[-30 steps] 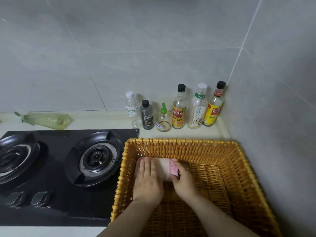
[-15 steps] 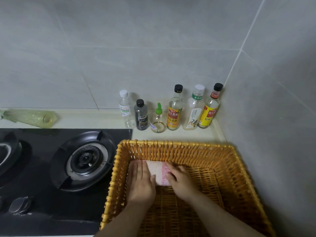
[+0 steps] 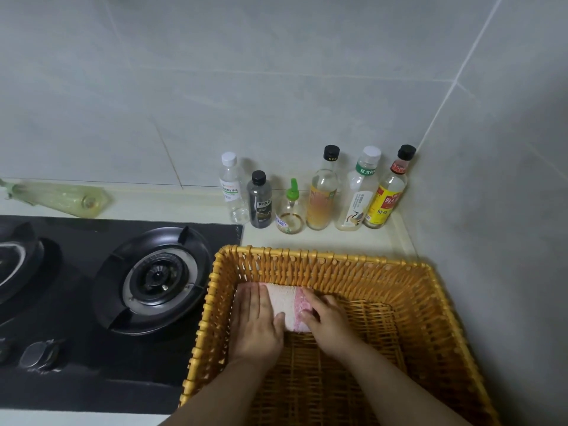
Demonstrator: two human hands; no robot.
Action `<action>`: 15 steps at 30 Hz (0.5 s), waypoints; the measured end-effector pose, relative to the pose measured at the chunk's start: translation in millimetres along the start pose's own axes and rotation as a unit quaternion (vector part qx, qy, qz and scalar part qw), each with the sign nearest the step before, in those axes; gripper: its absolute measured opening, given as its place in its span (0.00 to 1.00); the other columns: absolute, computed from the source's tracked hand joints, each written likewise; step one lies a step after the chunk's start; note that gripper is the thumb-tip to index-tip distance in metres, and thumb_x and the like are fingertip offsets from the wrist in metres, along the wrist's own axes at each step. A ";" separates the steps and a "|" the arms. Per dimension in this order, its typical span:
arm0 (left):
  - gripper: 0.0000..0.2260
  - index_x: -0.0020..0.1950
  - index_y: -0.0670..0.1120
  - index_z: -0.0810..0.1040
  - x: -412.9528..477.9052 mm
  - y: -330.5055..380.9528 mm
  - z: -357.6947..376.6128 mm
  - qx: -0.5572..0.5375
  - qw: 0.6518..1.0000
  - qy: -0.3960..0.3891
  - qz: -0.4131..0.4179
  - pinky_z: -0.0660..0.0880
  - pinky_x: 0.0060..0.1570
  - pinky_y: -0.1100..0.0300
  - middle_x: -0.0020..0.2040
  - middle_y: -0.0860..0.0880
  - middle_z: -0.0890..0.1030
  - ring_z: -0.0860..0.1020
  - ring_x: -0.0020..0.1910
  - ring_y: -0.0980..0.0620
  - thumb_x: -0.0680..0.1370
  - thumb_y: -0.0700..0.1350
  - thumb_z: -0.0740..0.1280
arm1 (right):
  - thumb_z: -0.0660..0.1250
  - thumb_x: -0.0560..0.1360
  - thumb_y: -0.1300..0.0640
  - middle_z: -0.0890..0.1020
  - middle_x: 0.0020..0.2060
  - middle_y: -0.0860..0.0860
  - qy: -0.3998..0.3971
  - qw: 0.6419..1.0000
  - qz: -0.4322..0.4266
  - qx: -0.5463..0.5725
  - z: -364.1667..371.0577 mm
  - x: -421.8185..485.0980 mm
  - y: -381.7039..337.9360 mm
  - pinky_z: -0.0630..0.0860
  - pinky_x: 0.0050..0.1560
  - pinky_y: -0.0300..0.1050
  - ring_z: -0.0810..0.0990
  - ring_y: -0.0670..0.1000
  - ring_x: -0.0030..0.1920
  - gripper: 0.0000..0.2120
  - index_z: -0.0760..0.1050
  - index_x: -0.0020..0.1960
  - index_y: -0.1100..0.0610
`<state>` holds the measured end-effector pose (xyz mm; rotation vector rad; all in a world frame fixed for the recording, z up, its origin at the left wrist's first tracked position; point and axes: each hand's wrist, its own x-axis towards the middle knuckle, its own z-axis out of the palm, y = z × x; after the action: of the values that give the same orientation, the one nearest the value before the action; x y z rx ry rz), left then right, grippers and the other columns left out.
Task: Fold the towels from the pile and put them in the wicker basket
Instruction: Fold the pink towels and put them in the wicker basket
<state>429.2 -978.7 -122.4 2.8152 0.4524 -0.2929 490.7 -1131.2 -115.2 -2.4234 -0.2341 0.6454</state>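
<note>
A folded towel (image 3: 284, 304), white with a pink patterned band, lies in the far left corner of the yellow wicker basket (image 3: 436, 290). My left hand (image 3: 256, 324) lies flat on the towel's left part, fingers straight, pressing it down. My right hand (image 3: 325, 321) rests on the towel's right pink edge with its fingers bent over it. No pile of towels is in view.
A black gas hob (image 3: 147, 278) with burners sits left of the basket. Several bottles (image 3: 322, 192) stand in a row along the tiled back wall. A green plastic-wrapped item (image 3: 66, 198) lies at the back left. The right wall (image 3: 507, 241) is close beside the basket.
The view has shifted slightly. Both hands stay on the towel in the basket's corner; the right hand has slid a little along its pink edge.
</note>
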 end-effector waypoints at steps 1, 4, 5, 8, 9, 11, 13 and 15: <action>0.34 0.74 0.47 0.29 -0.6 0.4 -2.9 -0.009 1.000 -0.002 -0.002 0.22 0.67 0.56 0.77 0.48 0.30 0.24 0.71 0.52 0.73 0.62 0.29 | 0.57 0.81 0.44 0.62 0.72 0.51 -0.006 1.000 0.002 0.013 -2.5 -0.6 -2.0 0.59 0.73 0.49 0.60 0.53 0.73 0.25 0.56 0.77 0.38; 0.32 0.79 0.48 0.39 -2.5 4.3 -20.5 -0.061 0.998 -0.019 -0.007 0.32 0.74 0.52 0.79 0.49 0.38 0.31 0.75 0.52 0.80 0.63 0.39 | 0.58 0.81 0.46 0.61 0.75 0.47 -0.013 0.997 0.005 0.072 -12.2 -7.8 -6.2 0.61 0.74 0.50 0.61 0.52 0.75 0.25 0.57 0.76 0.38; 0.31 0.80 0.48 0.43 -3.9 5.9 -28.9 -0.080 0.996 -0.025 -0.007 0.35 0.75 0.51 0.80 0.50 0.41 0.34 0.76 0.52 0.81 0.63 0.42 | 0.58 0.81 0.46 0.62 0.75 0.45 -0.014 0.997 -0.001 0.079 -16.7 -12.5 -7.2 0.63 0.73 0.50 0.63 0.50 0.74 0.24 0.58 0.76 0.38; 0.30 0.80 0.50 0.50 -14.4 8.4 -59.0 -0.101 0.995 -0.015 0.008 0.43 0.77 0.50 0.80 0.51 0.47 0.43 0.79 0.51 0.81 0.63 0.48 | 0.59 0.81 0.46 0.67 0.73 0.41 -0.009 0.996 -0.043 0.073 -29.4 -30.0 -12.5 0.69 0.68 0.45 0.68 0.46 0.70 0.21 0.62 0.73 0.37; 0.30 0.80 0.50 0.52 -19.5 8.1 -69.5 -0.111 0.994 -0.005 0.019 0.45 0.77 0.51 0.80 0.51 0.48 0.45 0.79 0.51 0.81 0.62 0.50 | 0.59 0.81 0.46 0.68 0.71 0.41 0.000 0.996 -0.054 0.071 -33.6 -35.9 -15.6 0.69 0.66 0.43 0.69 0.45 0.69 0.21 0.63 0.72 0.38; 0.27 0.79 0.51 0.57 -31.8 4.9 -90.1 -0.145 0.988 0.019 0.043 0.47 0.77 0.54 0.80 0.52 0.52 0.48 0.79 0.52 0.81 0.60 0.52 | 0.59 0.81 0.47 0.69 0.71 0.41 0.021 0.995 -0.065 0.067 -41.3 -45.7 -20.9 0.68 0.67 0.42 0.69 0.44 0.68 0.20 0.65 0.72 0.41; 0.25 0.77 0.51 0.62 -44.9 -2.2 -109.4 -0.178 0.981 0.049 0.066 0.49 0.75 0.57 0.79 0.52 0.56 0.51 0.78 0.54 0.82 0.58 0.53 | 0.60 0.81 0.47 0.69 0.71 0.42 0.038 0.994 -0.075 0.063 -48.8 -54.5 -27.7 0.66 0.69 0.43 0.68 0.44 0.70 0.20 0.66 0.73 0.43; 0.23 0.75 0.51 0.65 -58.6 -12.8 -127.7 -0.205 0.972 0.080 0.082 0.51 0.75 0.60 0.78 0.53 0.59 0.53 0.77 0.56 0.82 0.57 0.55 | 0.60 0.81 0.48 0.69 0.71 0.42 0.057 0.993 -0.092 0.052 -54.2 -64.0 -38.5 0.64 0.69 0.39 0.67 0.42 0.69 0.21 0.66 0.73 0.44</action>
<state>390.1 -945.0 8.8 2.4556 0.2732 0.0604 462.1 -1148.6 -29.2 -2.2965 -0.3628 0.4235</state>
